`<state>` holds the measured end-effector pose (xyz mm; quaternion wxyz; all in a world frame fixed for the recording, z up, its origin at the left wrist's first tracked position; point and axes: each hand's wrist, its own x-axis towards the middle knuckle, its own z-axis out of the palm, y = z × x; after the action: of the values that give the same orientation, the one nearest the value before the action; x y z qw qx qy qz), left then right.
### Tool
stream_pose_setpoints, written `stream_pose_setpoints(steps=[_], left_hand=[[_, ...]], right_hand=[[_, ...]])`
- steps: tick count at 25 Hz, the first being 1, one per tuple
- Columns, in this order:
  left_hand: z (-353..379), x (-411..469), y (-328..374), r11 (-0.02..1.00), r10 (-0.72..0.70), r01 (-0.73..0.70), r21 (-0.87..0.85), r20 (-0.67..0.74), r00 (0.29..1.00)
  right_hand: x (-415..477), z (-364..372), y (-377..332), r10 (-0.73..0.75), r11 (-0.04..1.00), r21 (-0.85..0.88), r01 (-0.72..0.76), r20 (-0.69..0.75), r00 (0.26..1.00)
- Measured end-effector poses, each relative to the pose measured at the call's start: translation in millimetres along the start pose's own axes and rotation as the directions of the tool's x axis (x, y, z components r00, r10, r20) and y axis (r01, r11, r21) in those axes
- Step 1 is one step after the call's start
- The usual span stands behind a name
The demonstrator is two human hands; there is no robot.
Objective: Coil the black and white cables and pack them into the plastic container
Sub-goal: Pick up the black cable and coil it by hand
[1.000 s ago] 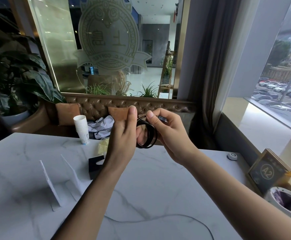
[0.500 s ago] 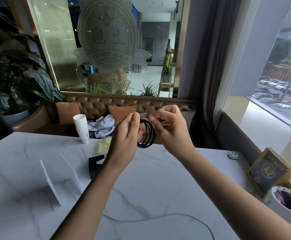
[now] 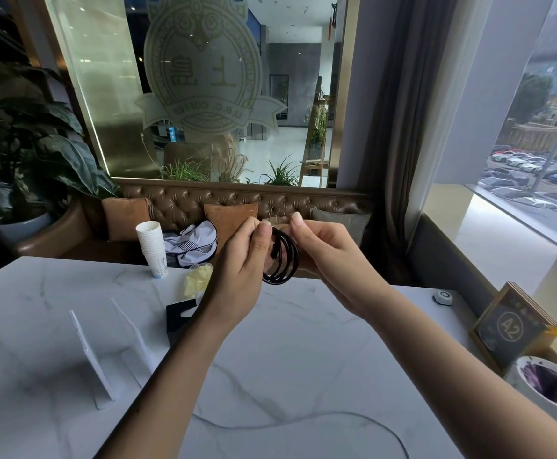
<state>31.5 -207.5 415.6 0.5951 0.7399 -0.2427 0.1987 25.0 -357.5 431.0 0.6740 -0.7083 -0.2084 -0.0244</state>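
left hand [image 3: 240, 266]: raised above table, fingers curled, thumb and forefinger pinched on top left of coiled black cable
right hand [image 3: 323, 253]: raised opposite left hand, fingers bent, thumb and forefinger closed on upper right of same coil
coiled black cable [image 3: 282, 260]: several round loops stacked edge-on, held between both hands, clear of table, in air over far middle of tabletop
white marble-pattern table [image 3: 303, 342]: fills lower frame, both forearms reaching over it
thin white cable [image 3: 303, 422]: loose, uncoiled, lying on table near bottom edge, curving from centre toward lower right, end out of frame
plastic container: cannot tell which item, not identified
two clear acrylic upright stands [image 3: 91, 356]: on table at left, side by side, tilted
small black box [image 3: 179, 321]: on table just left of left wrist, partly hidden by forearm
pale yellow crumpled item [image 3: 197, 281]: on table behind black box, material unclear
stack of white paper cups [image 3: 153, 246]: upright at far left table edge
round white bin with dark liner [image 3: 548, 395]: at right edge beside table
framed sign marked A2 [image 3: 512, 326]: leaning at right, just behind bin
small round white button device [image 3: 443, 297]: on table far right corner
brown tufted leather sofa [image 3: 204, 203]: behind table, orange cushions and striped white bag on it
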Motion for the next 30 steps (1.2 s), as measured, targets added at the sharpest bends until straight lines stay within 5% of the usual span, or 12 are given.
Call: stream_pose_setpoints(steps=[14,21,30], left_hand=[[8.7,5.1,0.3,0.999,0.02,-0.021,-0.033,-0.011,1.0],[8.5,6.7,-2.4,0.998,0.03,-0.03,0.061,0.008,1.0],[7.1,0.3,3.2,0.995,-0.01,-0.004,0.098,0.133,0.991]], right_hand=[[-13.2,-8.3,-12.5,-0.02,0.96,0.278,0.006,0.046,0.999],[-14.7,-6.4,-5.9,-0.216,0.975,0.037,0.218,-0.062,0.974],[-10.8,-10.6,-9.1,-0.138,0.989,0.012,0.145,-0.243,0.96]])
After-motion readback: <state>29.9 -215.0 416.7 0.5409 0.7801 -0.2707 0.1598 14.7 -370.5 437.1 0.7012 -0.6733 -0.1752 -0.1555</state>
